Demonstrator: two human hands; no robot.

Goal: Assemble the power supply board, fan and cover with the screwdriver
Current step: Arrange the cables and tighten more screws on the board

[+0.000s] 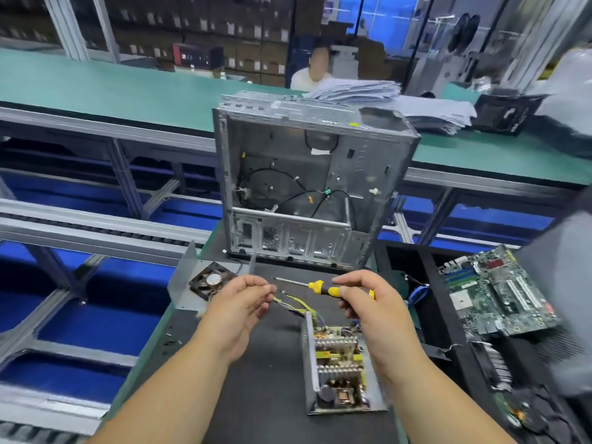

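From your head camera: your right hand (365, 302) curls its fingers around one yellow-and-black screwdriver (320, 287), tip pointing left. Your left hand (238, 302) pinches the yellow wires (296, 304) rising from one power supply board (339, 363), which sits in its open metal tray on the tabletop (256, 379). One fan (209, 280) lies inside the cover (185, 283), far left. One empty computer case (307, 187) stands behind.

No readable text; labels on stacked boxes (243, 14) and motherboard (499, 293) too blurred.
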